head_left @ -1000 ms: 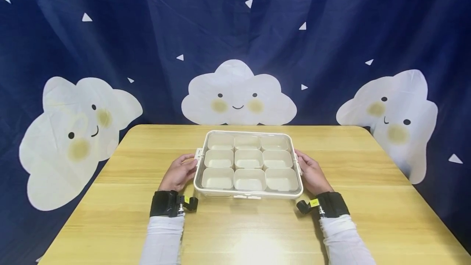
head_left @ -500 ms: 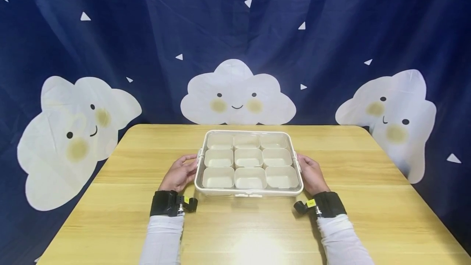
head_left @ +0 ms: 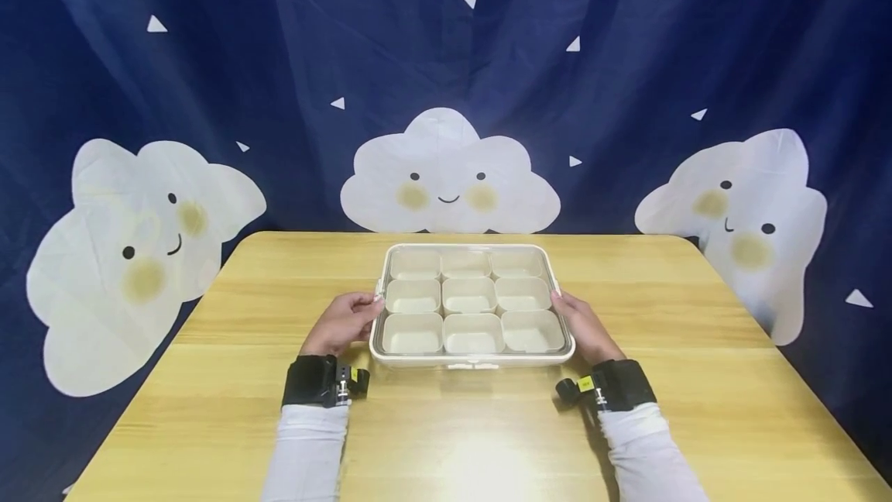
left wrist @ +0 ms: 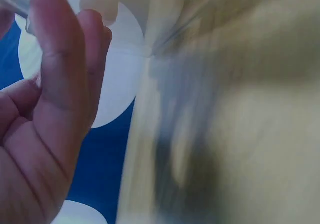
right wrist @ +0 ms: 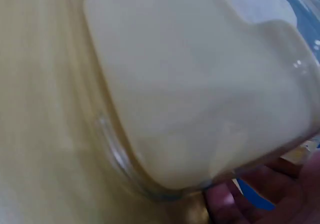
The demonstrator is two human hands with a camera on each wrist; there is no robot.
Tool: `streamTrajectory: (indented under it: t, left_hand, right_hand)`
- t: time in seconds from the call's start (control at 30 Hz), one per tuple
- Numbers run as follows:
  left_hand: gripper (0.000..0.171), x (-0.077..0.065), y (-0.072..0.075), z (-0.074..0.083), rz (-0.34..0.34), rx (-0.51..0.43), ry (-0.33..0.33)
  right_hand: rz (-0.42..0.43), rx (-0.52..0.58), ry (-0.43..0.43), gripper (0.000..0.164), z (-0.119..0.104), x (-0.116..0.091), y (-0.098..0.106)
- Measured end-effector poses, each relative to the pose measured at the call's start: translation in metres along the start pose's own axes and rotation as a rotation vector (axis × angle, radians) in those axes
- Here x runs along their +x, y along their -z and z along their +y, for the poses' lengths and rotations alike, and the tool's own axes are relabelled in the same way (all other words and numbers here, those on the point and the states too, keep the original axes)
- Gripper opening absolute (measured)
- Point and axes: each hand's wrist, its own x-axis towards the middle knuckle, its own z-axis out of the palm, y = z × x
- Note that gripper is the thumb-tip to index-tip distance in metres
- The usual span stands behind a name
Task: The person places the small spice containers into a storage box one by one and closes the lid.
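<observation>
A clear storage box (head_left: pixel 471 359) with a white-rimmed transparent lid and several cream cups (head_left: pixel 470 297) in rows stands in the middle of the head view. My left hand (head_left: pixel 343 322) grips its left side, thumb at the lid's rim. On the opposite side my right hand (head_left: pixel 588 326) holds the box, thumb on the rim and fingers lower down. In the right wrist view, a cream cup (right wrist: pixel 195 83) shows through the clear wall, with fingertips (right wrist: pixel 222 201) under its edge. The left wrist view has the left fingers (left wrist: pixel 62 58) against the box, partly cut off.
The box is over a light wooden table (head_left: pixel 446 424), which reaches the far edge in front of a dark blue curtain (head_left: pixel 446 29) with cloud prints. A white latch (head_left: pixel 472 366) sits at the box's front. Each wrist wears a black strap (head_left: pixel 311 379) with a small camera.
Both thumbs have moved up onto the lid's rim at the sides. The left side latch, which stuck out earlier, now lies in against the box. The box appears slightly higher in view.
</observation>
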Motion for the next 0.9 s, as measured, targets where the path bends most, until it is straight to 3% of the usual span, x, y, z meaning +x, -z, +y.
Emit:
streamTrajectory:
  t: [0.1,0.2,0.27,0.33,0.4,0.47,0.57,0.63,0.73,0.9]
  left_hand:
    - [0.046,-0.001,0.0,0.003,0.003,0.035,0.013]
    - [0.047,0.0,0.001,0.002,0.002,0.036,0.025]
    - [0.046,0.0,0.001,0.002,-0.006,0.026,0.027]
    - [0.046,0.0,0.002,0.002,-0.017,0.024,0.026]
    - [0.045,0.0,0.003,0.001,-0.021,0.018,0.027]
    - [0.043,0.0,0.003,0.002,-0.02,0.015,0.028]
    - [0.044,0.0,0.003,0.003,-0.027,0.008,0.019]
    - [0.044,0.001,0.002,0.002,-0.029,0.0,0.015]
    - [0.044,0.003,0.001,0.001,-0.024,-0.001,0.012]
    - [0.043,0.004,0.0,-0.003,-0.009,-0.013,0.003]
  right_hand:
    - [-0.002,-0.062,-0.031,0.072,-0.004,0.0,0.001]
    - [0.1,-0.326,-0.025,0.082,-0.018,-0.004,0.001]
    - [0.172,-0.514,0.044,0.084,-0.031,-0.009,-0.003]
    - [0.199,-0.655,0.179,0.081,-0.044,-0.017,-0.013]
    - [0.13,-0.729,0.342,0.079,-0.052,-0.024,-0.03]
    - [0.011,-0.819,0.454,0.085,-0.056,-0.029,-0.05]
    - [-0.137,-0.977,0.517,0.097,-0.054,-0.035,-0.078]
    - [-0.141,-1.092,0.527,0.1,-0.049,-0.036,-0.091]
    - [-0.062,-1.195,0.561,0.092,-0.041,-0.036,-0.1]
    - [0.009,-1.244,0.648,0.083,-0.034,-0.033,-0.103]
